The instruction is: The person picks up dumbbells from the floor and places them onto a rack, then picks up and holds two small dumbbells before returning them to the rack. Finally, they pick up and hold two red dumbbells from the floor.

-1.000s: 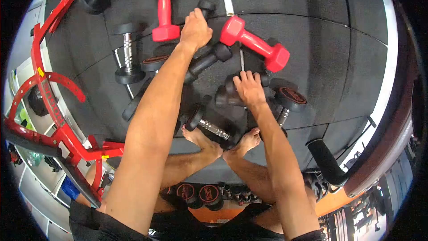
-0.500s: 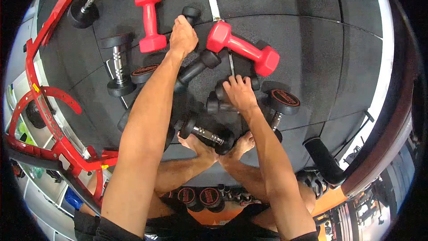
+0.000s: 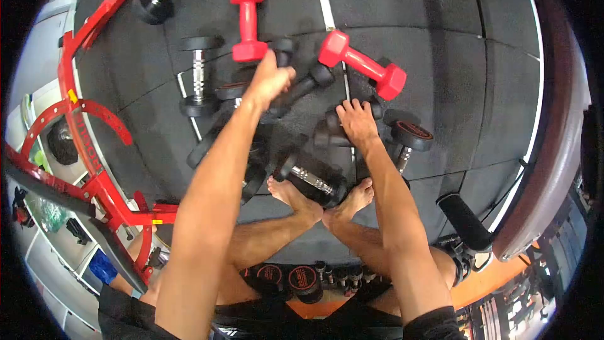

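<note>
My left hand (image 3: 272, 80) is closed round a small black dumbbell (image 3: 283, 50), and one end of it shows beyond the fingers. My right hand (image 3: 358, 123) rests with curled fingers over another black dumbbell (image 3: 375, 109) on the mat. A further black dumbbell (image 3: 330, 138) lies just under that one. Between my hands a longer black dumbbell (image 3: 305, 90) lies at a slant. Close beyond them are two red dumbbells, one upright in view (image 3: 249, 22) and one slanting (image 3: 363, 65).
Several chrome-handled dumbbells lie around, one by my feet (image 3: 313, 181), one at right (image 3: 412, 135) and one at left (image 3: 199, 75). A red metal frame (image 3: 97, 182) stands at left. A padded bench (image 3: 553, 201) curves along the right. Black rubber mats (image 3: 428, 25) cover the floor.
My left hand has drawn the small black dumbbell nearer to me and a little left over the mat. My right hand has stayed on its dumbbell. The whole view has shifted slightly.
</note>
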Tool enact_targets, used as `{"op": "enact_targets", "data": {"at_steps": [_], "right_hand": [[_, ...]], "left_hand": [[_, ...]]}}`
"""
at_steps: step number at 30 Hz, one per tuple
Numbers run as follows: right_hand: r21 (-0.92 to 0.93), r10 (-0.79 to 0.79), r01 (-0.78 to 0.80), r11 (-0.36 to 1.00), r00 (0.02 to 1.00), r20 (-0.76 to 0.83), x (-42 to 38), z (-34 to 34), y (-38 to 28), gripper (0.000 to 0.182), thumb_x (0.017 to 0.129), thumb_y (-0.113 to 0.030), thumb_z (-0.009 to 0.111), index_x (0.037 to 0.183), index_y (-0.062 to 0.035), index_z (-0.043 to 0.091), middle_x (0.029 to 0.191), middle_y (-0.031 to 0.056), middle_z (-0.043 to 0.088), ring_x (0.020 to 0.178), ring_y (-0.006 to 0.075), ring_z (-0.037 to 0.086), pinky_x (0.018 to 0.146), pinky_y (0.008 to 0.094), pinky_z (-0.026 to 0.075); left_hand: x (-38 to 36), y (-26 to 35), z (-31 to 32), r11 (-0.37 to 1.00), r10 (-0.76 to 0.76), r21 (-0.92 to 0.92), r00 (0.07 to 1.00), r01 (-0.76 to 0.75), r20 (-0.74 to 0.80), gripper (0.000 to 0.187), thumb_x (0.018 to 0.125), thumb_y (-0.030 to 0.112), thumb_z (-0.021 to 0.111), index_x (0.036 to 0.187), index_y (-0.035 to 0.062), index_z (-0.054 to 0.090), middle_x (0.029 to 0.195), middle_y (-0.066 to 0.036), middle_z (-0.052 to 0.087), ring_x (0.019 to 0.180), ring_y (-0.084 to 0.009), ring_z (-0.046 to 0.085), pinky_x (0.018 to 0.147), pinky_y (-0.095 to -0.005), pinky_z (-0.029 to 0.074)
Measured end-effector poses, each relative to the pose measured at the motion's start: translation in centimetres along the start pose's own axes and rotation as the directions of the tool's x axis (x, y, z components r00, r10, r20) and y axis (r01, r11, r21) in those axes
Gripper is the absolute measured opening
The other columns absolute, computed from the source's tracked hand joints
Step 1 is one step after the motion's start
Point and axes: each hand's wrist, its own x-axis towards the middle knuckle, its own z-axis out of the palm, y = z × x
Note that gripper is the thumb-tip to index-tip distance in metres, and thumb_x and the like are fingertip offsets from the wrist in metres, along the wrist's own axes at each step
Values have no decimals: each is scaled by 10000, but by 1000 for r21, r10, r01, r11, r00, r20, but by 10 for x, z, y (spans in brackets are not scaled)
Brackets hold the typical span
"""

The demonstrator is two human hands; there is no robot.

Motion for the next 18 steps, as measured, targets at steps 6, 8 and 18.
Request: {"op": "enact_targets", "data": {"at_steps": [6,8,18], "right_hand": [[-24,132,-130,991,978,161,1,-18,3,216,932,-180,503,1136,-130,553,1143,37,609,1117,224,562,933,506,436],[13,123,-128,992,977,175,-14,-42,7,289,897,-197,604,1154,-93,523,1130,70,594,1134,265,549,943,535,447],[512,115,-234,827,960,254,-106,-150,-25,490,872,-302,625,1156,68,476,1019,324,645,987,485,618,882,513,499]], "left_hand": [[-97,16,-9,986,-89,-137,996,93,28,144,777,76,653,889,48,566,658,-9,542,519,-122,518,478,-292,419],[-121,17,-16,974,-87,-208,996,91,25,134,797,102,681,844,43,571,640,-6,542,497,-121,511,460,-292,407],[-274,58,-28,827,-282,-492,958,272,57,192,799,136,691,707,16,572,561,-55,557,406,-148,502,372,-301,380]]}}
